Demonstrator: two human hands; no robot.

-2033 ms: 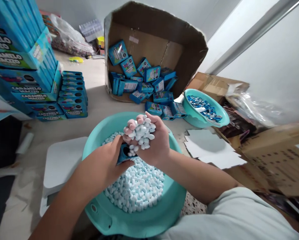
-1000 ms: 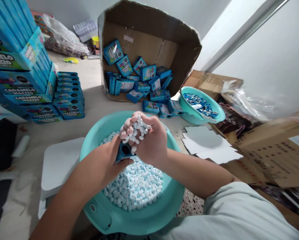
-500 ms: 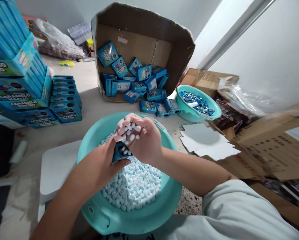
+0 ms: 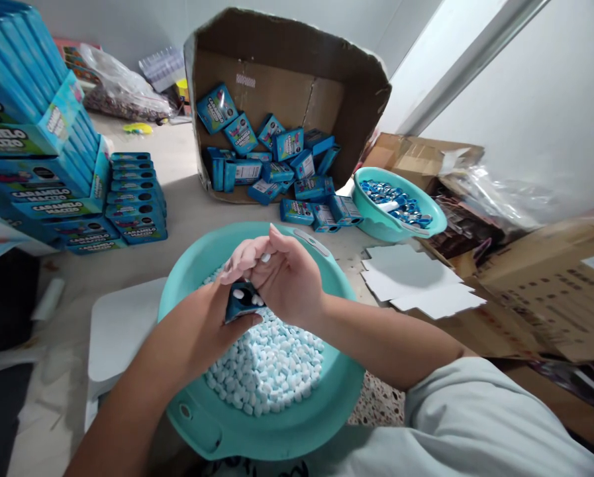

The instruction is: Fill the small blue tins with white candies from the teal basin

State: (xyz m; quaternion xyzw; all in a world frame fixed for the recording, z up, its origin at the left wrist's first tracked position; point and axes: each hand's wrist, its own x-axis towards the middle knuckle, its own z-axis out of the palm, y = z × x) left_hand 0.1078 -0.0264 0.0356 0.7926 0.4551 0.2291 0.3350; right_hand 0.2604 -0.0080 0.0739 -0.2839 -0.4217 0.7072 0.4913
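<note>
My left hand [image 4: 227, 310] is closed round a small blue candy box [image 4: 234, 307], held with its open end up over the large turquoise basin [image 4: 326, 397]. White candies [image 4: 257, 300] show in the box's mouth. Just above it, my right hand [image 4: 284, 271] is cupped and tilted toward the opening, its fingers bent. A white candy [image 4: 265, 258] still lies in that palm. Below both hands, the basin holds a heap of pale blue and white candies [image 4: 277, 364].
A cardboard box [image 4: 287, 73] on its side holds several blue candy boxes [image 4: 289, 144]. Stacked blue cartons [image 4: 38, 172] stand at left. At right are a smaller turquoise bowl [image 4: 383, 228] of shiny blue pieces, white card sheets [image 4: 416, 275] and cartons [image 4: 549, 285]. A white flat-topped object [image 4: 120, 331] sits beside the basin.
Most of the candies in my right palm have gone from it, and its fingers have tilted further over the box. My left hand keeps its hold on the candy box.
</note>
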